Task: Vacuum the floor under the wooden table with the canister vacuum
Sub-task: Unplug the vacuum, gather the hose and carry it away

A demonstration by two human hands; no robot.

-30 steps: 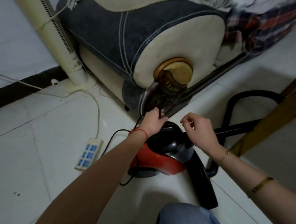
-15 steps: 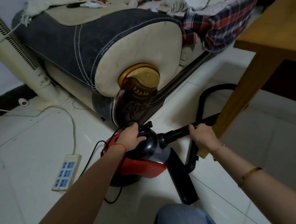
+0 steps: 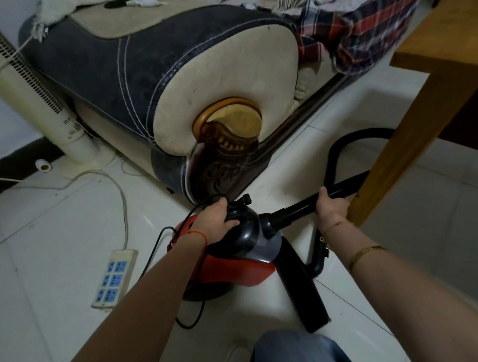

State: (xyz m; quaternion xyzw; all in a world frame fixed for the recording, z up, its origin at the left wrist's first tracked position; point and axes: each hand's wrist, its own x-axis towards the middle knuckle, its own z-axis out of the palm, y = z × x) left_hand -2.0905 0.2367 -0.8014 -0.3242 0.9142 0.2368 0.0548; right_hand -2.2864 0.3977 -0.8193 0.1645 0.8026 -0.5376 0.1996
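Beside one table leg (image 3: 405, 146), two hands (left hand (image 3: 217, 224), right hand (image 3: 330, 209)) grip one vacuum (image 3: 238, 263).

There is one canister vacuum (image 3: 237, 254) with one black hose (image 3: 340, 156) and one flat floor nozzle (image 3: 302, 292). One wooden table (image 3: 443, 42) shows one leg (image 3: 400, 152). Two hands appear, a left hand (image 3: 216, 220) and a right hand (image 3: 330, 208). One sofa (image 3: 168, 72), one tower fan (image 3: 25, 91), one power strip (image 3: 114, 277) with six blue sockets, and one plaid blanket (image 3: 363, 30) complete the count.
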